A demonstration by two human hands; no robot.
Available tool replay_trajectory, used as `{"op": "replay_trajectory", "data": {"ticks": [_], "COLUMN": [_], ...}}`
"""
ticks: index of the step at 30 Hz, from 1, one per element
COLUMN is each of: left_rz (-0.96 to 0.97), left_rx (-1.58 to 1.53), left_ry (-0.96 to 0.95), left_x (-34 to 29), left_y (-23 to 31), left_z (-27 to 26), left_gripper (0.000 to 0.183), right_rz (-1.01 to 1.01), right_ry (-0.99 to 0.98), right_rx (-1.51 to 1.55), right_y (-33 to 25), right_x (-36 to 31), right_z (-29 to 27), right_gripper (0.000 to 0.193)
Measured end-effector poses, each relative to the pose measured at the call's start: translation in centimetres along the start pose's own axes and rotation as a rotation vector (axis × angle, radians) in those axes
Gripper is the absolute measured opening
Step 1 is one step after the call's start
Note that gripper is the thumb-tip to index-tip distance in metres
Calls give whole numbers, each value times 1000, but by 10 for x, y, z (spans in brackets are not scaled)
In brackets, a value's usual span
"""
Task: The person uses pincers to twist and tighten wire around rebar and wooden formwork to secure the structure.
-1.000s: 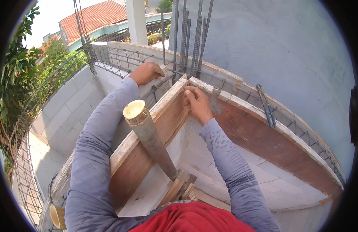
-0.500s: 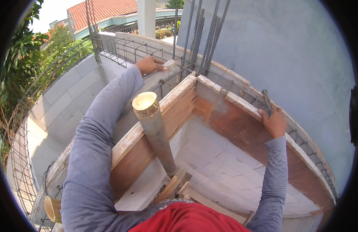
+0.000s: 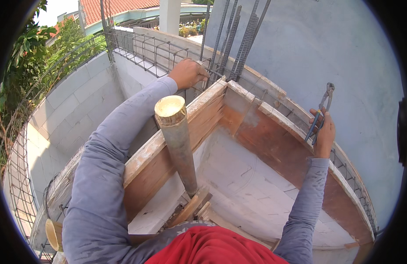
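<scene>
My right hand [image 3: 325,134] is wrapped round the handles of pincers [image 3: 329,93], raised above the right-hand formwork board [image 3: 291,127] with the jaws pointing up. My left hand [image 3: 188,74] reaches to the rebar cage [image 3: 144,52] at the far corner, beside the upright steel bars [image 3: 233,44]. Its fingers are closed at the cage, next to a small pale piece; what they grip is partly hidden. Just below that hand, the left formwork board [image 3: 146,165] runs up to the corner.
A bamboo pole [image 3: 179,143] leans upright against the left board, its cut end toward me. Another bamboo end [image 3: 54,235] shows at lower left. A grey wall [image 3: 357,66] rises on the right. Pale block walls [image 3: 85,94] stand left, with rebar along their top.
My right hand has lifted the pincers up and to the right, off the board's edge. My left hand has shifted right toward the upright bars, its fingers now bent down at the cage.
</scene>
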State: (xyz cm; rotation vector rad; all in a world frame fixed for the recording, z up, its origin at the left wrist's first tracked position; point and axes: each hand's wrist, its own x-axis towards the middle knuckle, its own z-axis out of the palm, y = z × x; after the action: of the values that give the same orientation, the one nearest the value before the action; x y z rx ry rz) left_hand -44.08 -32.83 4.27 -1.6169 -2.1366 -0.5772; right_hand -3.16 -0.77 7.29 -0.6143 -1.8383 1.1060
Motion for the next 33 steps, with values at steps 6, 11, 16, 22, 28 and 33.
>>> {"op": "replay_trajectory", "data": {"ticks": [6,11,16,22,28,33], "left_rz": [22,172,51,40,141,108], "left_rx": [-165,-155,-311,-302,-273,-278], "left_ry": [-110,-145,-190,-224,-134,-162], "left_x": [19,19,22,22,17,20], "left_y": [45,54,42,52,39,37], "left_z": [-8,-3,5,-4,6,10], "left_gripper": [22,35,42,43,44,45], "right_rz": [14,-523,-797,-639,-585,-341], "right_ry": [-470,-715,-734,-964,-1027,-1155], "right_rx": [19,-929,-1149,-1303,-1261,-1243], "right_y": [-59,-60,-77,-84,-89,-114], "right_x": [-24,1,0,30,39,32], "right_z": [85,123,146,171,182,184], "right_gripper": [39,41,44,44,33,35]}}
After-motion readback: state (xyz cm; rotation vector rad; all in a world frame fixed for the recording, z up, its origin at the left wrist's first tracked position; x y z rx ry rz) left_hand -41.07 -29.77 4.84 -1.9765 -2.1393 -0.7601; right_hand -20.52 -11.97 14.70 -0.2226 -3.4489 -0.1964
